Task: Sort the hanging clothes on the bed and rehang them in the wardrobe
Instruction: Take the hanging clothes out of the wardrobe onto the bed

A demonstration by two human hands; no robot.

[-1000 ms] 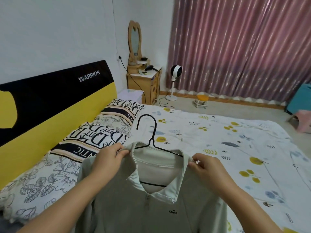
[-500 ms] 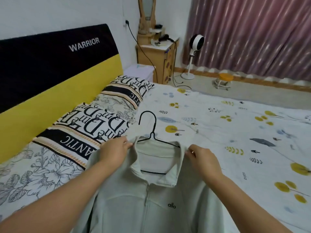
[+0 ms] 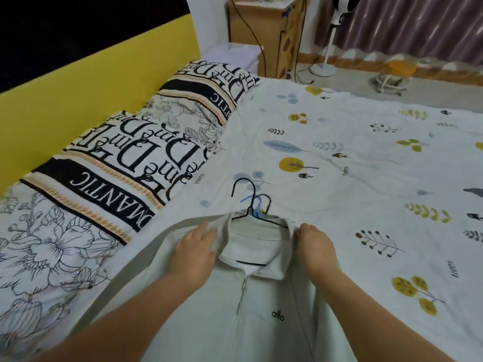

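A pale grey-green zip jacket (image 3: 261,322) with an "allo" logo lies front up on the white patterned bed sheet (image 3: 366,178). It hangs on a black wire hanger (image 3: 245,197) whose hook points toward the pillows. A blue hanger hook (image 3: 254,205) and another black hook peek out from under the collar. My left hand (image 3: 194,253) rests with fingers stretched on the jacket's left shoulder beside the collar. My right hand (image 3: 315,246) grips the right shoulder at the collar with curled fingers.
Printed pillows (image 3: 117,165) line the yellow and black headboard (image 3: 78,87) on the left. Beyond the bed stand a wooden nightstand (image 3: 261,30), a white pedestal fan (image 3: 329,48) and a small stool (image 3: 392,74) before pink curtains.
Both hands lowered the jacket on its hanger down onto the bed, over other hanger hooks. My view tilted downward. My left hand's fingers flattened out on the shoulder.
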